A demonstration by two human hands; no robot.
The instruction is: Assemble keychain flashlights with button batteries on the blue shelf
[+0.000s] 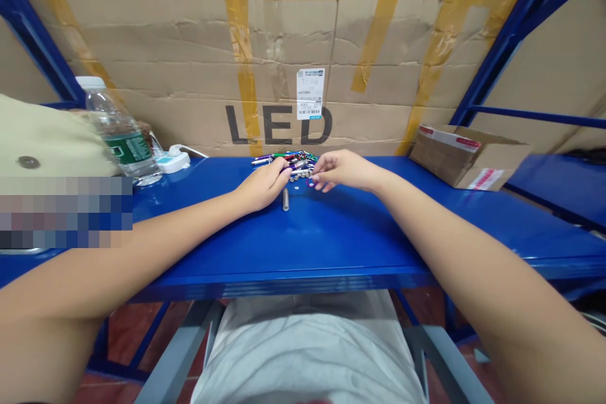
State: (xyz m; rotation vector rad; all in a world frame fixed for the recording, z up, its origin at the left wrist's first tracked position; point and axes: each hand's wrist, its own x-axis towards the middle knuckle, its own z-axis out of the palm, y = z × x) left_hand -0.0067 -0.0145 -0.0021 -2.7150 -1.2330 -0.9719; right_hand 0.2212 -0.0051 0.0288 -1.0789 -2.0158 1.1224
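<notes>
Both my arms reach forward over a blue metal shelf (331,240). My left hand (262,185) is curled, its fingertips pinched on a small purple and silver piece at the edge of a pile of little coloured keychain torches (288,161). My right hand (341,170) is also closed in a pinch, holding a small purple ring-like part just right of the pile. A short silver cylinder (285,199) lies loose on the shelf between my hands, just below them. What exactly each pinch holds is too small to name.
A plastic water bottle (120,132) and a white power strip (173,159) stand at the left rear. A small cardboard box (466,154) sits at the right rear. Taped cardboard marked LED (279,125) forms the back wall. Blue shelf uprights flank both sides.
</notes>
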